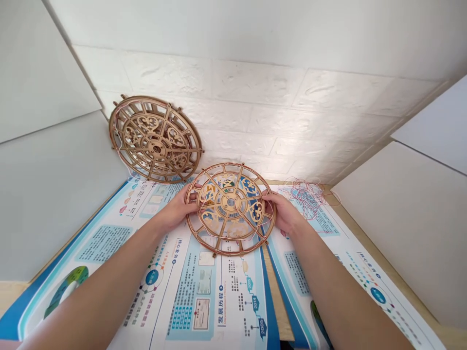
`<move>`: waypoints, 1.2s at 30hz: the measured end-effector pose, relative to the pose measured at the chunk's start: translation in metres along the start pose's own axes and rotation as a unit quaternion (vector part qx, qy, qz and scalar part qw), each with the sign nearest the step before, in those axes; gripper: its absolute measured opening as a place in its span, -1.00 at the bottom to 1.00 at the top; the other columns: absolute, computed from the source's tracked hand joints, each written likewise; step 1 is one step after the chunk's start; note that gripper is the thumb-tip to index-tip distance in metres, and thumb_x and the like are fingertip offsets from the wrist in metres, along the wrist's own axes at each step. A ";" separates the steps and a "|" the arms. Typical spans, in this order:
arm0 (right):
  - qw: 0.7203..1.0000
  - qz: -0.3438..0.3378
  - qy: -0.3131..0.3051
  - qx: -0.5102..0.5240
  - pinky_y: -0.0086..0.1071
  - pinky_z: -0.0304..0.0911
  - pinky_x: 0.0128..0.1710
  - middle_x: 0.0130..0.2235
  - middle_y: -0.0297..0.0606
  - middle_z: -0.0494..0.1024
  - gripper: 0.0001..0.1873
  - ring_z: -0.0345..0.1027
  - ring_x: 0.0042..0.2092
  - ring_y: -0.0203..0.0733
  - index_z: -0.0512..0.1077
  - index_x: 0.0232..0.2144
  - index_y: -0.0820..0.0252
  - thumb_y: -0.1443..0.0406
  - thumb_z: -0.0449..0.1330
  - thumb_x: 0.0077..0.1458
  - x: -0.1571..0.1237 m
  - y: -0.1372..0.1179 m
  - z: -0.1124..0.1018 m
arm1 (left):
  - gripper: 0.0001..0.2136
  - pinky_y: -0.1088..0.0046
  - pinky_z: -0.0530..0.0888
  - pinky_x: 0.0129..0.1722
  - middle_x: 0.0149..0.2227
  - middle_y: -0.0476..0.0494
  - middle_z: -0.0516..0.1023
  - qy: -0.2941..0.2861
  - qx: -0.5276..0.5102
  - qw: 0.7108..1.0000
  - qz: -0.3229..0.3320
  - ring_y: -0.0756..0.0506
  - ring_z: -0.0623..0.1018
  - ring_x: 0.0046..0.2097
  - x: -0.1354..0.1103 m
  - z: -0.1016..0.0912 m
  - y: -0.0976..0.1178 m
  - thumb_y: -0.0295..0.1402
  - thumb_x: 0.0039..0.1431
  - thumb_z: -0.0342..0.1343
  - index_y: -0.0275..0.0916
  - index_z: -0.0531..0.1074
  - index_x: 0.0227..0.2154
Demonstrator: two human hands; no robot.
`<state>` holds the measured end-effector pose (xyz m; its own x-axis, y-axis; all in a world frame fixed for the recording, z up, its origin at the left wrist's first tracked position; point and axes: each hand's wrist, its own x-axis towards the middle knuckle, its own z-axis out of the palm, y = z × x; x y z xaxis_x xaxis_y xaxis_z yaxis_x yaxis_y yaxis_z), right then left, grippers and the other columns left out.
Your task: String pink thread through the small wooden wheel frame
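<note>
Between my two hands is a round gold-coloured openwork frame (231,201) with spokes, scrollwork panels and a ring at its centre. Thin pinkish wire runs loosely around its rings. My left hand (181,206) grips the left rim, thumb in front and fingers through the gaps. On the opposite rim, my right hand (282,209) holds on in the same manner, its palm partly hidden by the frame. The frame is tilted above the printed sheets, its scroll panels letting the print show through.
Several similar round frames (158,148) lean stacked against the white brick-patterned wall (251,116) at the back left. A tangle of pink wire (306,197) lies at the back right. Printed posters (160,311) cover the wooden table (279,296). Grey panels (54,194) flank both sides.
</note>
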<state>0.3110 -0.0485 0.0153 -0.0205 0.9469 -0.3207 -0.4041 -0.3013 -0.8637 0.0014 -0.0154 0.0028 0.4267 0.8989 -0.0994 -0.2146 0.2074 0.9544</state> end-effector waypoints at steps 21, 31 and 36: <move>0.998 -0.018 0.060 -0.025 -0.46 0.28 -0.52 -0.52 -0.33 0.45 -0.78 0.26 -0.50 -0.31 0.40 -0.61 0.24 0.31 0.35 -0.41 -0.004 -0.001 0.007 | -0.36 0.38 0.54 -0.22 -0.26 -0.04 0.57 0.021 0.010 0.999 -0.031 -0.08 0.61 -0.27 -0.005 0.013 0.012 -0.42 -0.18 0.46 -0.17 0.26 -0.03; 0.998 -0.045 0.035 -0.006 -0.45 0.27 -0.52 -0.56 -0.38 0.41 -0.71 0.25 -0.51 -0.31 0.34 -0.61 0.20 0.28 0.40 -0.38 -0.002 0.002 0.003 | -0.35 0.42 0.57 -0.29 -0.28 0.00 0.59 0.018 0.009 0.999 -0.035 -0.08 0.62 -0.30 -0.004 0.011 0.009 -0.41 -0.21 0.48 -0.13 0.27 -0.05; 0.998 -0.035 0.040 -0.018 -0.42 0.30 -0.51 -0.52 -0.33 0.46 -0.74 0.31 -0.50 -0.27 0.36 -0.57 0.20 0.27 0.38 -0.33 -0.005 0.000 0.004 | -0.37 0.44 0.59 -0.28 -0.27 -0.02 0.61 0.014 0.014 0.999 -0.031 -0.08 0.63 -0.29 -0.005 0.012 0.009 -0.41 -0.19 0.48 -0.12 0.31 -0.04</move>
<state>0.3072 -0.0529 0.0184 0.0800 0.9542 -0.2881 -0.3685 -0.2402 -0.8980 0.0078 -0.0225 0.0149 0.4137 0.8951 -0.1662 -0.1628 0.2524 0.9538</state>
